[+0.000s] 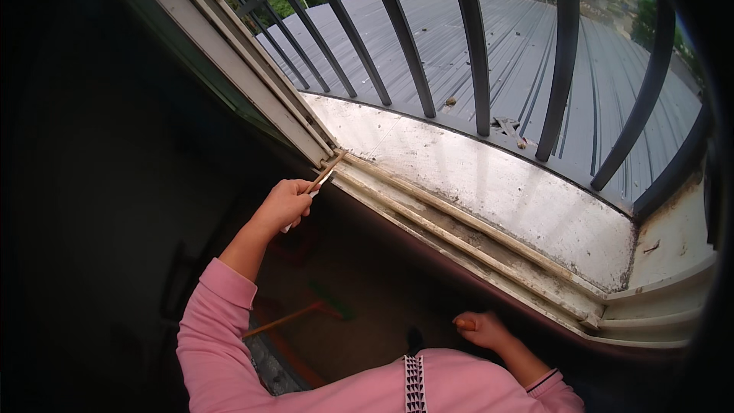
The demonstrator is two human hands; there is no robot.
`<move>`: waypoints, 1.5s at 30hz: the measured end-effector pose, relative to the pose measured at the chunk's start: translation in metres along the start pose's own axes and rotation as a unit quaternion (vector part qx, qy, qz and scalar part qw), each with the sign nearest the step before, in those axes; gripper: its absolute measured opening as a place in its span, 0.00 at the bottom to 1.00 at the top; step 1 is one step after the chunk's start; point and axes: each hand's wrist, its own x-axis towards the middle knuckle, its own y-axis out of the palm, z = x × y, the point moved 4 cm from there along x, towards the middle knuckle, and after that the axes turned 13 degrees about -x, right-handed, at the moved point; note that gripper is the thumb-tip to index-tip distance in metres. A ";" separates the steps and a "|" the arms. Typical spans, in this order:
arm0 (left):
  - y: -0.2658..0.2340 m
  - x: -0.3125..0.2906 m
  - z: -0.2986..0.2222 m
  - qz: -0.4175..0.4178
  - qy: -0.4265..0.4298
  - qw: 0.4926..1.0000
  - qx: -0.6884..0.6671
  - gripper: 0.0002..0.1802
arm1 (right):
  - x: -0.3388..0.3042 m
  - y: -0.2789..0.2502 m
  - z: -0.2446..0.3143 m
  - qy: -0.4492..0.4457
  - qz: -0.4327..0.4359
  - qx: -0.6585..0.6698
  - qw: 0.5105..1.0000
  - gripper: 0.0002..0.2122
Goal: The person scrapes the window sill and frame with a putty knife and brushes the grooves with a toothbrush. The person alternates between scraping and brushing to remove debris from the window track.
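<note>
The left hand, fingers curled tight around a thin wooden stick, pokes its tip into the far left corner of the grimy window track beside the frame, while the right hand, fingers closed in a loose fist, rests below the track.

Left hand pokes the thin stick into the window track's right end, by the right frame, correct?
No. In the head view the left hand holds the stick with its tip at the left end of the window track, by the left frame.
</note>
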 end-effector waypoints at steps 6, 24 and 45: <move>-0.011 0.065 -0.007 -0.072 -0.020 0.986 0.152 0.13 | -0.004 0.005 -0.006 -0.022 0.022 0.013 0.999 0.12; 0.085 0.040 -0.012 0.229 -0.093 0.958 -0.147 0.15 | 0.015 -0.083 0.111 -0.245 -0.070 0.059 0.965 0.10; 0.115 -0.037 -0.008 -0.004 0.429 0.824 0.370 0.04 | 0.096 -0.078 0.170 -0.060 -0.122 0.310 0.941 0.09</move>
